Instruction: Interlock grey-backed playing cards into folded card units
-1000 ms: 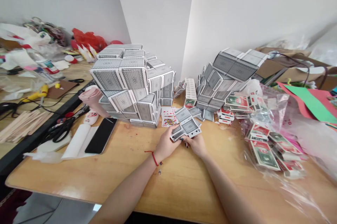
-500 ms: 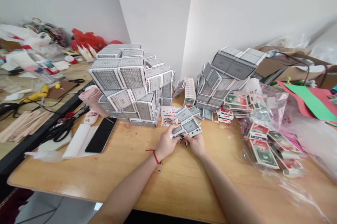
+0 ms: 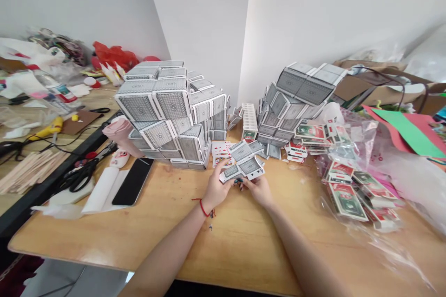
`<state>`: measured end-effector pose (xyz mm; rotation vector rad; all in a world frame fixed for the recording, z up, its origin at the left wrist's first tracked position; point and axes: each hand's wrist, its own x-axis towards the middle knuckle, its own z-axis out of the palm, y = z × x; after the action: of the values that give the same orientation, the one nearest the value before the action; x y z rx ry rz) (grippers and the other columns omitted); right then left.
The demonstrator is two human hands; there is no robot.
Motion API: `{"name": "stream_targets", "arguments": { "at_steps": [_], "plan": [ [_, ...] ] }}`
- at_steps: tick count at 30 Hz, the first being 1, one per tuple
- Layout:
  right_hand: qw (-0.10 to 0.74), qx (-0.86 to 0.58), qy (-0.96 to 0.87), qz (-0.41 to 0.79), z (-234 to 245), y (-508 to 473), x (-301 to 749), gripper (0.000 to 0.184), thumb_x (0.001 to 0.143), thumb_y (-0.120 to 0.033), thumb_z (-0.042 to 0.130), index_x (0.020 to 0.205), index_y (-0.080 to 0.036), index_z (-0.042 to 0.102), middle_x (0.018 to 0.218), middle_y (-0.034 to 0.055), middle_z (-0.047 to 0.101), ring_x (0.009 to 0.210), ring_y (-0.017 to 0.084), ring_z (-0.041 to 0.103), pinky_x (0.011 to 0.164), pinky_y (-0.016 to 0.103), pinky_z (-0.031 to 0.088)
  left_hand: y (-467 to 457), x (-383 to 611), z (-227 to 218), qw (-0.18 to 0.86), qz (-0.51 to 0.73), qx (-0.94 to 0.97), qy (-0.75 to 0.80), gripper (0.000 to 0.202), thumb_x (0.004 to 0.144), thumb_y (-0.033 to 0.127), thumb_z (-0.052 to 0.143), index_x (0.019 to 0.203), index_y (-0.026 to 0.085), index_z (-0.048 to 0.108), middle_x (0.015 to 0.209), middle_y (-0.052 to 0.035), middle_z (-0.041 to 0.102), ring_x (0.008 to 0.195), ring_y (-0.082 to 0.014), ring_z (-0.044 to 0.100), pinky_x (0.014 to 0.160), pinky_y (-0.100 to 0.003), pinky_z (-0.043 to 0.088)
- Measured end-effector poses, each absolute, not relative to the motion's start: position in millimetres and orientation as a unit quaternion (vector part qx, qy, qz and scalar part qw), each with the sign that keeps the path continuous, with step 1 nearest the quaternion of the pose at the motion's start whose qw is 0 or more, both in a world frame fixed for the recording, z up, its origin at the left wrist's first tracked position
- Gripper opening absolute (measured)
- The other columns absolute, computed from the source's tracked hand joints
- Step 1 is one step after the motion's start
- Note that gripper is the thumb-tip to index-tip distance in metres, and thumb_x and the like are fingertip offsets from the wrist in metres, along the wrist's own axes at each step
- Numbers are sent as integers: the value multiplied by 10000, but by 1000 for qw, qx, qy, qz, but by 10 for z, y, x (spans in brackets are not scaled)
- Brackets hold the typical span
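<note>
Both my hands are at the middle of the table, close together, each gripping playing cards with grey patterned backs. My left hand [image 3: 216, 184] is closed on a card [image 3: 230, 173] at its left end. My right hand [image 3: 258, 189] pinches the near edge of another card [image 3: 251, 167], whose corner shows a black mark. The two cards meet between the hands; whether they are joined I cannot tell. Just beyond them lie more grey-backed cards [image 3: 241, 149]. Face-up red cards [image 3: 220, 149] lie beyond my left hand.
Folded-card block structures stand at the back left [image 3: 170, 102] and back right [image 3: 303, 85]. Card boxes [image 3: 348, 199] and plastic wrap cover the right side. On the left are a phone [image 3: 132, 181], black scissors [image 3: 81, 176], a yellow glue gun [image 3: 50, 128] and wooden sticks [image 3: 31, 171].
The left card has swung slightly outward to the left and more of it shows. My hands stay close together with the cards between them. The whole view has shifted a little.
</note>
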<state>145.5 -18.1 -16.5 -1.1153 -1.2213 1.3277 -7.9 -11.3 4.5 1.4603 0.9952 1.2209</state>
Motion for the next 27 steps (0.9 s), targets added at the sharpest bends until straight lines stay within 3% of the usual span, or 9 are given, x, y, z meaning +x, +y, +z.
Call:
{"name": "stream_targets", "arguments": {
  "at_steps": [3,7,10,14,17,21,24,27],
  "plan": [
    [507,-455,-496,539,-185,-179,1472,197,698,-371,588,734,-178,570,636,23,621,543,149,569,567,298,487,-70,-143,28,547,520,523,395,567,659,186,628,1155,218,354,981,-52,578,740,-140,586,627,-266,501],
    [523,-505,-532,435,-226,-142,1520,191,684,-322,574,797,-172,605,734,53,656,668,201,606,648,350,491,-3,-225,-17,610,492,483,390,328,633,241,662,921,148,538,809,-32,608,609,-116,548,525,-226,453],
    [502,-507,-601,359,-228,-89,1524,227,669,-279,591,872,-186,631,885,73,655,835,246,594,740,394,471,24,-246,-56,639,488,460,377,238,614,256,678,806,131,612,733,-22,621,652,-134,552,575,-232,435],
    [476,-504,-644,324,-208,20,1456,174,721,-241,534,843,-208,654,944,72,626,906,218,566,835,375,429,28,-230,-52,669,480,422,379,268,608,312,676,805,133,644,699,-14,633,662,-148,566,626,-255,434],
    [417,-522,-697,259,-189,109,1380,279,726,-199,510,980,-223,622,1096,60,579,1030,212,512,894,367,389,35,-206,-27,659,477,424,398,287,631,345,655,827,136,638,709,-11,639,665,-147,570,621,-250,434],
    [311,-569,-736,193,-115,173,1278,479,732,-191,519,1198,-289,472,1277,25,464,1083,225,482,850,345,416,67,-159,-32,617,503,450,405,311,695,361,594,931,158,599,848,-28,648,781,-164,581,712,-274,444],
    [284,-582,-743,171,-37,168,1225,501,764,-171,494,1234,-328,419,1245,13,494,1049,218,505,814,312,425,89,-132,-50,594,511,465,412,294,721,353,562,948,166,567,900,-38,640,825,-168,582,735,-280,449],
    [275,-600,-732,168,-4,151,1207,466,766,-187,496,1210,-316,447,1179,30,524,970,213,546,748,285,437,91,-129,-55,598,499,463,423,335,689,310,597,981,169,515,860,-31,640,786,-167,599,666,-263,461]
  ]
}}
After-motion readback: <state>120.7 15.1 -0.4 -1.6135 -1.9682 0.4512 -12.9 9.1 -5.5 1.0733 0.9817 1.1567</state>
